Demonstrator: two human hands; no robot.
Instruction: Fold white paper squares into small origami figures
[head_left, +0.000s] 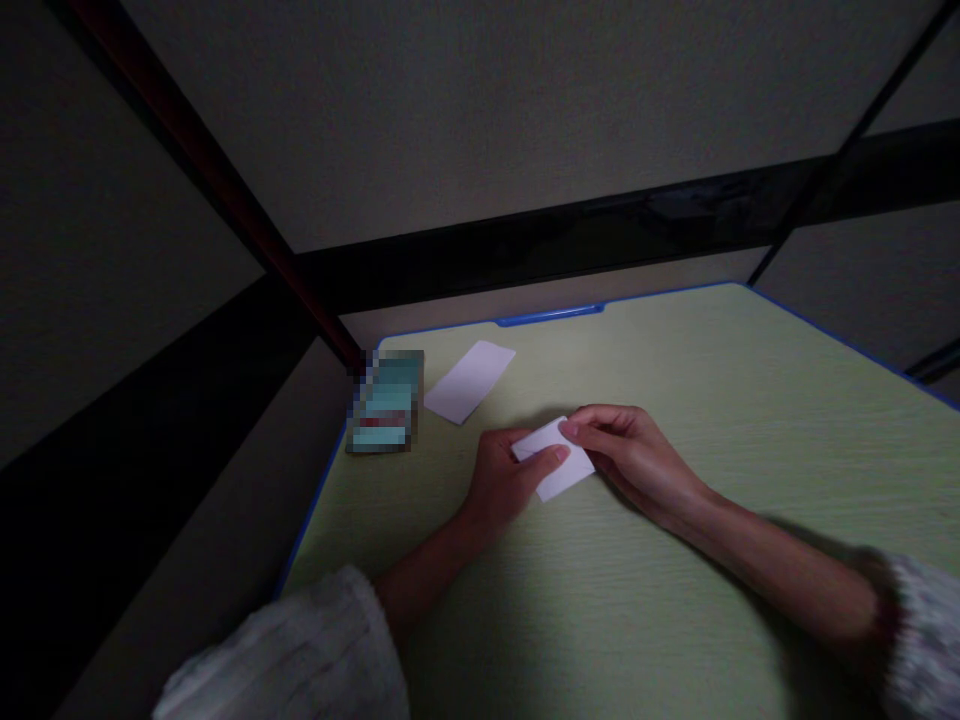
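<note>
White folded paper (555, 458) sits mid-table on the pale green table (675, 400), pinched from both sides, seemingly to keep its edges lined up. Head view: left hand (508, 478) curled, thumb on top of the paper's near-left edge. Right hand (628, 452) half closed, fingertips pressing its far-right corner. Second white sheet (470, 381) lies flat, well apart, beside a blurred teal packet (386, 403) at the table's left corner.

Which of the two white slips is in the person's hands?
The nearer white slip, pinched between the left hand and right hand. The other slip lies untouched beside the teal packet.
</note>
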